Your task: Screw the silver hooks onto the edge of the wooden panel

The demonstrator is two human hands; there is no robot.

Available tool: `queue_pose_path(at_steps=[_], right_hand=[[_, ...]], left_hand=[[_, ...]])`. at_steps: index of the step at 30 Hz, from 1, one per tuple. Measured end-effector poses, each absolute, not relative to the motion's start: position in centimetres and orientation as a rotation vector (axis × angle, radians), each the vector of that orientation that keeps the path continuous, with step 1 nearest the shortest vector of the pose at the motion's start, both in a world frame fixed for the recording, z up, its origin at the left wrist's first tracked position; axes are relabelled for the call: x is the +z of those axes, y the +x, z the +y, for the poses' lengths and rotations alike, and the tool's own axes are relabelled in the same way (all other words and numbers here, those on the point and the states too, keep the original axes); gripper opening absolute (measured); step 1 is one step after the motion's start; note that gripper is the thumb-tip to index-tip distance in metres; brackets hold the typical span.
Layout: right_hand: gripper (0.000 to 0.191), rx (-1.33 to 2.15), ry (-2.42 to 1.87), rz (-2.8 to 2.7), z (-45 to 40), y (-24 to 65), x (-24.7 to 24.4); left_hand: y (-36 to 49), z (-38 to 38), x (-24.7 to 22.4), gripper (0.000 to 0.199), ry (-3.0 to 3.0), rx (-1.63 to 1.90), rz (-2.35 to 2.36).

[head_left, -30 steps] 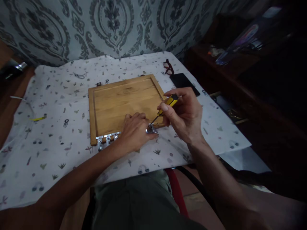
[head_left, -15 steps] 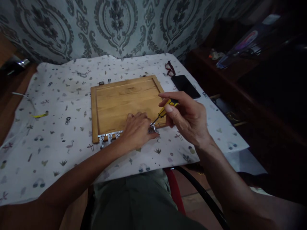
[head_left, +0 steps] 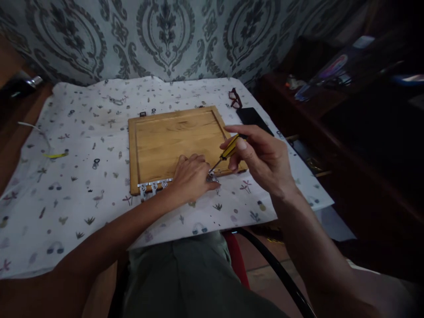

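Note:
A framed wooden panel (head_left: pixel 175 141) lies flat on the patterned cloth. Several metal hinges (head_left: pixel 154 185) sit in a row along its near edge, left of my hands. My left hand (head_left: pixel 192 176) rests on the near edge, its fingers bent round a metal hinge (head_left: pixel 213 177) near the right corner. My right hand (head_left: pixel 256 152) grips a yellow and black screwdriver (head_left: pixel 229 148) between thumb and fingers. The screwdriver's tip points down and left onto that hinge, beside my left fingers.
A dark phone (head_left: pixel 253 119) and red-framed glasses (head_left: pixel 235 98) lie behind my right hand. A yellow strip (head_left: pixel 55 155) is at the left of the cloth (head_left: pixel 76 176). A clear bottle (head_left: pixel 318 73) stands out on the dark furniture at the right.
The view has shifted slightly. My right hand has turned a little around the screwdriver, whose tip remains at the hinge. My left hand stays in place.

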State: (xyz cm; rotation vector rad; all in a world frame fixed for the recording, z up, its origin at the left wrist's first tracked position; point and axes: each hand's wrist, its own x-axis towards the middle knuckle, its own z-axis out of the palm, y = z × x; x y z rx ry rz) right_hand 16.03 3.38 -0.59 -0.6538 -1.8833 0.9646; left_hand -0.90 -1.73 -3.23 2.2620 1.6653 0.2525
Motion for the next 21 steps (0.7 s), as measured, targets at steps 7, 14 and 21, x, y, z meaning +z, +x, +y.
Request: queue_pose_path(at_steps=[7,14,21], right_hand=[[0.027,0.886,-0.781,-1.706,3.1,14.8,-0.5],[0.035,0.937,-0.719,-1.801,3.8,14.9,-0.5],[0.034,0.918,-0.798,-1.736,3.2,14.3,-0.1]], left_hand=[[-1.0,-1.7,-3.4,0.036,2.28,0.252,1.651],[-1.0,-1.7,-2.5,0.035,2.27,0.201,1.639],[-1.2,-1.8,-2.4,0.038,2.296,0.205,1.636]])
